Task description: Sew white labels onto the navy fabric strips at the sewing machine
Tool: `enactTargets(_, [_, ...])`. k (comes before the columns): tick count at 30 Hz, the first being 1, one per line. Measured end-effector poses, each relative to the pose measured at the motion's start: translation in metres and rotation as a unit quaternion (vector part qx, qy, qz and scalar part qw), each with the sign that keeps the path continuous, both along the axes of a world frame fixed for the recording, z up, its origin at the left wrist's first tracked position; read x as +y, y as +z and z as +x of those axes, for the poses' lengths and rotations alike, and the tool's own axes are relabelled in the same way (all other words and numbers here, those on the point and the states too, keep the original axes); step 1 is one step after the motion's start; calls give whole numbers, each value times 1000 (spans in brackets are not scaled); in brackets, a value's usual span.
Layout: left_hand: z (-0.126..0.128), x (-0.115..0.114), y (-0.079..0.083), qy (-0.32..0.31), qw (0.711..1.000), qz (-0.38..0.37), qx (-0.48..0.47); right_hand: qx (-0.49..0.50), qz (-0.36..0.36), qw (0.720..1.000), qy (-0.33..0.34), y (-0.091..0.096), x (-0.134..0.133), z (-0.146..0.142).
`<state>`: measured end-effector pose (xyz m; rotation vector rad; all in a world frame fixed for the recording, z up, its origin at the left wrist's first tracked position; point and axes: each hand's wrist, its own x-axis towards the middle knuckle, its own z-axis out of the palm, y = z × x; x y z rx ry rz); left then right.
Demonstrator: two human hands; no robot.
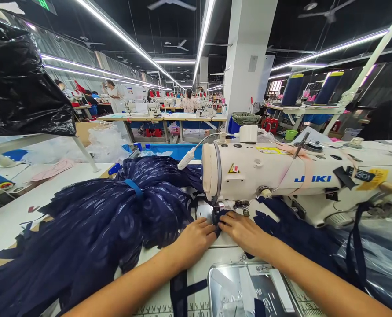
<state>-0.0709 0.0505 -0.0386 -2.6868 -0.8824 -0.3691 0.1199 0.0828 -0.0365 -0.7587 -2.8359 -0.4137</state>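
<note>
A white sewing machine (248, 171) stands before me, its head above the metal needle plate (202, 212). Under the presser foot lies a small piece of navy fabric (218, 216), partly covered by my fingers. My left hand (197, 240) presses the left edge of this fabric with its fingers bent and close together. From the right, my right hand (240, 229) pinches the same piece close to the needle. A large heap of navy lace garments (106, 220), bound with a blue band (133, 188), lies by my left arm. Navy straps (179, 290) hang below my left wrist.
A metal tin (215, 290) with paper strips sits in front of the machine, beside a printed ruler (159, 309). More navy fabric (288, 224) and clear plastic (387, 255) lie right. A black plastic bag (24, 83) stands upper left. People and sewing tables fill the background.
</note>
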Motion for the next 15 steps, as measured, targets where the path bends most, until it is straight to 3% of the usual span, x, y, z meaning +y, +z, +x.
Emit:
enactTargets(5, [21,7,-7,56,998,-9,-8,7,12,999,-30,-2,9,4])
enactTargets(15, [28,11,-10,86,996,-8,-20,22,15,999,-32,-4,13,4])
